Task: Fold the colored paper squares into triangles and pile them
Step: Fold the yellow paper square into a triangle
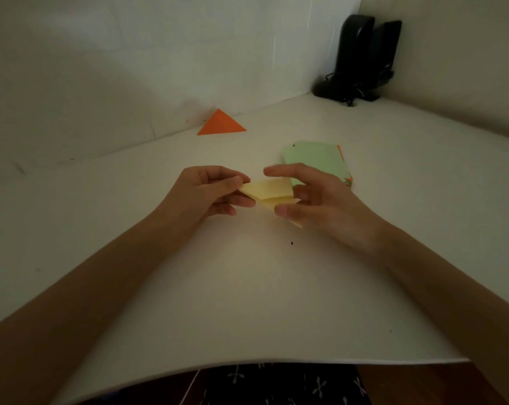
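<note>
We've 1 done: orange triangle (pixel 221 124). Yellow sheet (pixel 266 190) mid-fold, left hand (pixel 206 191) & right hand (pixel 320 200) both pinching it. Stack (pixel 314 159) (green on top) to go.

Dim, warm light, white table (pixel 247 302) with a curved near edge, pale scuffed wall (pixel 116 54) along its far edge, beige wall (pixel 457 59) at the right, two black speakers (pixel 361 57) with tangled cables (pixel 353 98) in the far right corner, brown surface (pixel 478 384) beneath the near edge

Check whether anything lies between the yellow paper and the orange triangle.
Nothing visible does: bare table runs from the yellow paper to the orange triangle. The green stack sits right of that path.
</note>
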Demonstrator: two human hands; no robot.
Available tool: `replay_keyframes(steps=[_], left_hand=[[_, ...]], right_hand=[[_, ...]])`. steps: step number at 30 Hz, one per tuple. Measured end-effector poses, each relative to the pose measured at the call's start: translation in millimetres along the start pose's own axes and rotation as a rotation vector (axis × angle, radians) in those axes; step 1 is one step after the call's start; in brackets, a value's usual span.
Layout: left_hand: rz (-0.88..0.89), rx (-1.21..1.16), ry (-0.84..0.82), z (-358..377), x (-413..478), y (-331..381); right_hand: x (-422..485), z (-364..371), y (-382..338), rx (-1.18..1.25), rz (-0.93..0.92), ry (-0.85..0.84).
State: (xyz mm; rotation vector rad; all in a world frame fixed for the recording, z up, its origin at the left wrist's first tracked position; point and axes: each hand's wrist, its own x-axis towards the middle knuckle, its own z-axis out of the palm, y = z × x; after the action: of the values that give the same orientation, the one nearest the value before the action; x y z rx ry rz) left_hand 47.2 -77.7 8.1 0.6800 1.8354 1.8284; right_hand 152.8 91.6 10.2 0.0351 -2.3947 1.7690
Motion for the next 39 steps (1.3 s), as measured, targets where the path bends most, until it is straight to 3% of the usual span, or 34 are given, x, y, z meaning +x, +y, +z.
replay_keyframes(steps=[4,8,13,17,22,27,32,39], left_hand=[[-0.005,-0.026,-0.043,6,-3,1],[0.073,0.1,-0.061,9,-4,0],[0.208,0.096,-0.085,9,-4,0],[0.325,0.283,-0.159,11,-5,-2],[0.217,0.181,-0.14,12,-6,-3],[0.175,0.104,-0.006,15,-5,-3],[0.082,0.022,-0.04,11,-5,-3],[-0.031,-0.086,0.056,10,-4,1]], right_hand=[[1,2,1,-0.091,-0.045,0.14],[2,2,1,-0.131,-0.061,0.221],[4,-2,0,0.223,0.1,0.171],[5,-5,2,0.352,0.149,0.154],[4,-5,4,0.272,0.098,0.195],[4,-5,4,0.218,0.084,0.223],[4,-2,2,0.147,0.048,0.25],[1,0,-2,0.108,-0.067,0.124]])
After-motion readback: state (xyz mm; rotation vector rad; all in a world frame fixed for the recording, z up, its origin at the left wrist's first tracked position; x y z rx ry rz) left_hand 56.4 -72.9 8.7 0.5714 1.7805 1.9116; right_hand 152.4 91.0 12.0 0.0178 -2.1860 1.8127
